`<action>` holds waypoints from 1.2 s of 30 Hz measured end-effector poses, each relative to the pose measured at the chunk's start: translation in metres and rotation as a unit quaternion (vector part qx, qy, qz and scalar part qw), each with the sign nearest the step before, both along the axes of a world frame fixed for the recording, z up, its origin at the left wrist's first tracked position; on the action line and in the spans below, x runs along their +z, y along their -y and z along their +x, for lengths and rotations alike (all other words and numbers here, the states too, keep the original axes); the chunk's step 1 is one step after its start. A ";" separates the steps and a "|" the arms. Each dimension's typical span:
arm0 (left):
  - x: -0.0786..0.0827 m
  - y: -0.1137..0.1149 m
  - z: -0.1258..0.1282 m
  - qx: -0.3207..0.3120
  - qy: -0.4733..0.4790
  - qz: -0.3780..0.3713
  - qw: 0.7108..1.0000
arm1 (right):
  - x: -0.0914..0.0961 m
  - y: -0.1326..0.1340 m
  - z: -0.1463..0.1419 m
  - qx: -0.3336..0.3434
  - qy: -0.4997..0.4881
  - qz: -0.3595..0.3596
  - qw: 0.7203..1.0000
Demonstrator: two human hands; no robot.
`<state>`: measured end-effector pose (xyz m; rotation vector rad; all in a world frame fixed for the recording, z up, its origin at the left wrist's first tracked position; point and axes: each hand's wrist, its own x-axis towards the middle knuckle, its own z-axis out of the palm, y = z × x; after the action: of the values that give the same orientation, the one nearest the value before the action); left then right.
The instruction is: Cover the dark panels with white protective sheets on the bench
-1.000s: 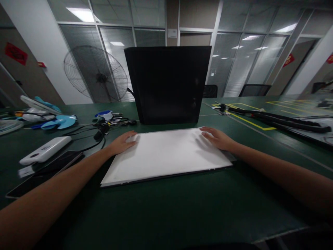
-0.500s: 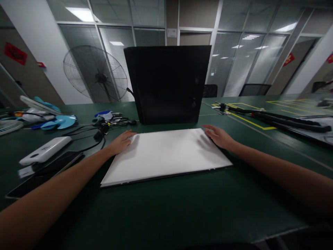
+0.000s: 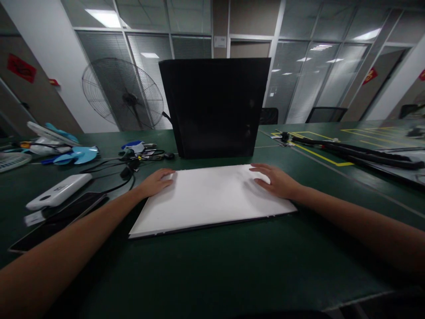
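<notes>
White panel (image 3: 206,199): lay flat on the green table (image 3: 232,266), just before the black box (image 3: 214,106).
Left hand (image 3: 156,181): by the box's left corner, palm down on the panel, clasping nothing.
Right hand (image 3: 275,180): by the box's right corner, flat and open on the panel.

The left forearm (image 3: 76,239) showed from 8 o'clock and the right forearm (image 3: 358,221) from 4 o'clock, both bare along their whole visible length. The left hand (image 3: 156,182) and right hand (image 3: 277,181) were bare too, with slim fingers (image 3: 262,167).
</notes>
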<state>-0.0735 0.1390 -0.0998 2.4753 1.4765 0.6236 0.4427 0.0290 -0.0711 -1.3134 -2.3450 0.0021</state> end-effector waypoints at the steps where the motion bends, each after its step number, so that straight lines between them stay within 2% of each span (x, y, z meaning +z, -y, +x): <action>1: 0.000 0.000 0.000 0.002 0.001 0.000 1.000 | 0.004 0.006 -0.006 0.037 0.018 -0.003 0.999; 6: -0.001 -0.001 0.001 0.016 0.004 0.000 1.000 | 0.017 0.038 -0.034 0.236 0.072 -0.059 0.967; 9: -0.001 -0.001 0.002 0.022 0.011 0.003 1.000 | 0.018 0.051 -0.045 0.286 0.083 -0.083 0.951; 14: -0.002 -0.003 0.002 0.026 0.029 -0.002 0.999 | 0.018 0.057 -0.048 0.297 0.105 -0.097 0.944; 23: -0.001 -0.001 0.004 0.019 0.028 -0.012 0.999 | 0.013 0.053 -0.043 0.278 0.093 -0.076 0.953; 29: -0.001 -0.002 0.003 0.014 0.030 -0.003 0.999 | 0.014 0.052 -0.045 0.268 0.108 -0.028 0.957; 36: -0.003 -0.003 0.001 0.015 0.028 -0.008 0.999 | 0.014 0.055 -0.049 0.316 0.110 0.070 0.940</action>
<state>-0.0723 0.1424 -0.1028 2.4084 1.4941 0.6775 0.3939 -0.0260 -0.0568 -0.4699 -2.7962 -0.1142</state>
